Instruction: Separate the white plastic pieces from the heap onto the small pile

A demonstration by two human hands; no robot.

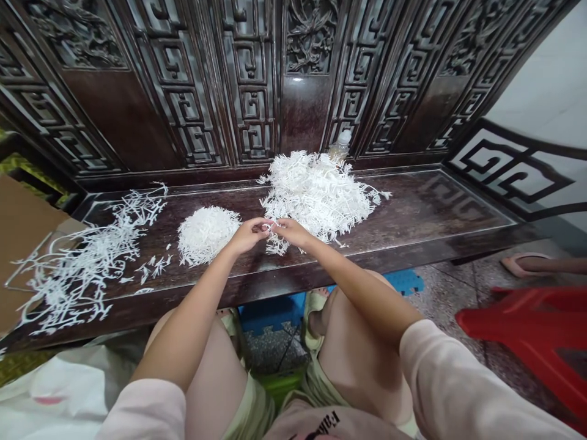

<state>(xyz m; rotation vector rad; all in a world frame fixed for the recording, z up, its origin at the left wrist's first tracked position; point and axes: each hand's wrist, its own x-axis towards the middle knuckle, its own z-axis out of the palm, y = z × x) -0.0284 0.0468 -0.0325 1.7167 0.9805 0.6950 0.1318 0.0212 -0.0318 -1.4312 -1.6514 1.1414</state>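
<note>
My left hand [250,233] and my right hand [290,231] meet over the dark wooden bench [435,214], fingers pinched together on a small white plastic piece [270,226] between them. Just behind my right hand lies a big tangled heap of white plastic frames [316,192]. Left of my left hand sits a neat round mound of small white pieces [206,233]. Farther left, bare white plastic stalks [87,263] are strewn over the bench seat.
A carved dark wooden backrest [238,79] rises behind the bench, with a plastic bottle [340,146] against it. A red plastic stool [541,342] stands at the right, with another person's foot in a sandal [527,264] beyond. Cardboard [22,226] lies far left, a white bag [59,385] below.
</note>
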